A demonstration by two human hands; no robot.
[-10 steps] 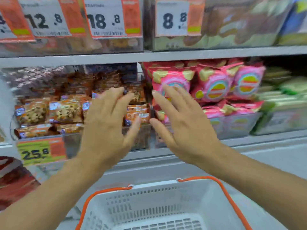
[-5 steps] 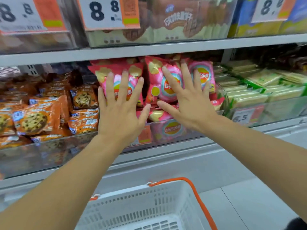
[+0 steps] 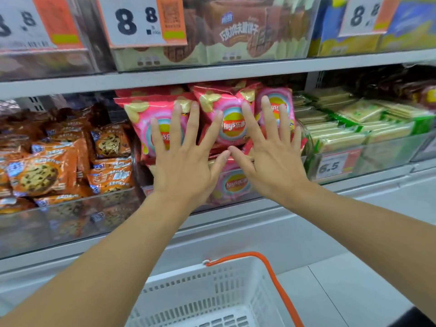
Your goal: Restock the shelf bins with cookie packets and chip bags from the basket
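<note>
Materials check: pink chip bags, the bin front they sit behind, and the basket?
Pink chip bags: probably thin plastic film, glossy; puffed, crinkled, with glare.
Bin front: clear rigid plastic, likely acrylic; the lower bag's logo shows through, hazed by reflections.
Basket: white moulded plastic, matte, slotted walls; orange handle looks plastic or coated, cannot tell which.

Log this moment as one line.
step: pressing chip bags into bin | left hand: flat, open | right hand: flat, open | basket: below

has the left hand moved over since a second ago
Yes. The left hand has shifted right along the shelf, from the front of the cookie packets to lie flat on the pink chip bags, beside the right hand.
</note>
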